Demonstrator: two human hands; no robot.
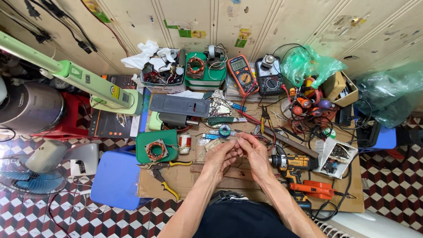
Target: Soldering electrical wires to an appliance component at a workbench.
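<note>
Pale green plastic is running in from the far left, where a long housing (pixel 75 75) is leaning over a grey appliance (pixel 26 108) and a fan (pixel 31 176) on the chequered floor. Moving right, a blue stool (pixel 116 178) is standing beside a cardboard sheet (pixel 185 176) that is serving as the work surface; on it a green tray (pixel 156 145) is holding a copper-wound stator (pixel 156 150), and yellow-handled pliers (pixel 161 178) are lying just below. Near the middle the person is bringing both hands together over the cardboard: the left hand (pixel 219 158) and the right hand (pixel 255 154) are touching at the fingertips, the fingers curled in and pinching something small and thin, seemingly a fine wire (pixel 235 140), though it is too small to tell for sure. Judging by this, the person is working the wire ends between the fingertips, and the next move is calling for a steady pinch and a delicate twist or pull. Behind the hands an orange multimeter (pixel 241 72) and a black meter (pixel 269 79) are resting against the wall. Further right a yellow-and-black cordless drill (pixel 293 163) is lying close to the right wrist, with an orange tool (pixel 313 188) below it and green plastic bags (pixel 310 64) bunching up beyond.
</note>
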